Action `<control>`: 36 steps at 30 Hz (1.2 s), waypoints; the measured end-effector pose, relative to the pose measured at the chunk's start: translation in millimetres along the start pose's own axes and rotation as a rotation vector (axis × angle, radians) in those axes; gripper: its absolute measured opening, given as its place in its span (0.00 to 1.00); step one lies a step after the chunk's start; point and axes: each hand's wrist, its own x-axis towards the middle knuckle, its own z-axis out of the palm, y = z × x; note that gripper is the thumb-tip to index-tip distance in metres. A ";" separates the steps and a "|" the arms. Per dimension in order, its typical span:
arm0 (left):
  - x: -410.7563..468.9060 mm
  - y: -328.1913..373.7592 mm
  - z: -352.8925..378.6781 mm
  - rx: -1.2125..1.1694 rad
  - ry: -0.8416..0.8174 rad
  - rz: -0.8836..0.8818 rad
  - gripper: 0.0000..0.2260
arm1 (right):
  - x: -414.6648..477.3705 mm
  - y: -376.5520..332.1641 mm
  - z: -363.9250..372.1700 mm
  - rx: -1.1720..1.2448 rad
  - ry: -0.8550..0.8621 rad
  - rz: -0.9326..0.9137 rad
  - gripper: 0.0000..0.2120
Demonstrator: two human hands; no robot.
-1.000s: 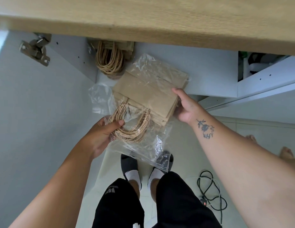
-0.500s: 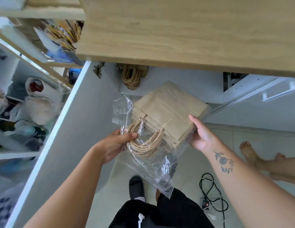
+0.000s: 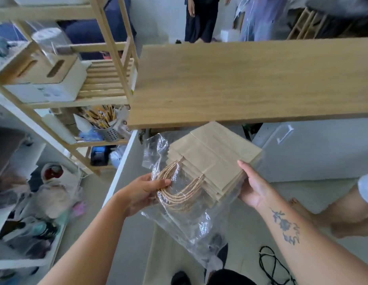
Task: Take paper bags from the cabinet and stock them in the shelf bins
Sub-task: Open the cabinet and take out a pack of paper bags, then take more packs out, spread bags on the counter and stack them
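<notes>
Stack of flat brown paper bags is held in the air just below the front edge of the wooden counter, out in front of the counter rather than under it. The bags sit inside a clear plastic sleeve; its loose open end hangs down from the stack, away from the counter. The twine handles bunch at the end of the stack farthest from the counter, still inside the plastic. Left hand grips that handle end, thumb on top over the plastic and twine, fingers curled beneath. Right hand grips the stack's right edge, thumb lying on the top bag, fingers wrapped under; there is a dark tattoo on that forearm. Both hands carry the stack roughly level, its far corner almost touching the counter's front edge. A white cabinet door stands open below the counter's left corner. The wooden shelf rack is just left of the counter, touching or nearly touching its left end. On the rack, at about counter height, sits a white shelf bin with a slotted wooden lid. A perforated metal cup of pencils stands on the rack level below the counter top. Black cable lies on the floor, below the counter to the right. Another person's bare feet are on the floor further right. Standing figures behind the counter are blurred.
</notes>
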 end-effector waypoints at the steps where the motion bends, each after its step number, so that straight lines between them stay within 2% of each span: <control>1: -5.4 7.7 0.1 0.025 -0.012 0.016 0.29 | -6.4 -4.3 5.3 -0.009 0.004 -0.028 0.29; 3: -13.2 22.0 1.2 0.065 -0.034 0.048 0.30 | -17.1 -15.4 15.3 -0.022 0.008 -0.067 0.31; 6: -15.5 43.1 4.5 0.075 -0.031 0.099 0.25 | -24.1 -36.2 27.3 -0.035 0.002 -0.123 0.33; 9: -7.9 67.7 13.7 0.075 0.000 0.148 0.22 | -22.0 -64.8 41.8 -0.026 -0.004 -0.170 0.24; 11: 2.8 83.2 20.0 0.070 0.018 0.173 0.19 | -14.7 -84.3 50.3 -0.006 0.001 -0.178 0.22; 14: 28.3 104.7 29.9 0.042 0.036 0.211 0.15 | 7.7 -113.1 56.3 0.001 0.002 -0.175 0.26; 19: 92.7 142.6 49.4 -0.014 0.043 0.215 0.22 | 62.4 -169.8 55.8 -0.013 -0.012 -0.139 0.33; 22: 143.0 165.7 60.4 -0.038 0.059 0.190 0.35 | 107.0 -208.7 56.1 -0.024 0.004 -0.088 0.27; 23: 160.2 173.7 64.9 -0.032 0.073 0.184 0.36 | 120.7 -222.1 56.3 -0.040 0.013 -0.070 0.24; 26: 206.2 198.3 80.8 0.001 0.166 0.187 0.29 | 155.3 -261.5 59.0 -0.065 0.033 -0.042 0.17; 29: 247.2 219.1 89.5 -0.025 0.232 0.212 0.25 | 189.8 -298.4 67.5 -0.090 0.042 -0.076 0.15; 33: 290.7 252.4 99.5 -0.024 0.225 0.244 0.16 | 237.8 -328.7 77.6 -0.159 0.127 -0.188 0.23; 36: 318.2 279.7 97.6 -0.033 0.253 0.270 0.18 | 264.1 -342.3 91.7 -0.227 0.154 -0.293 0.32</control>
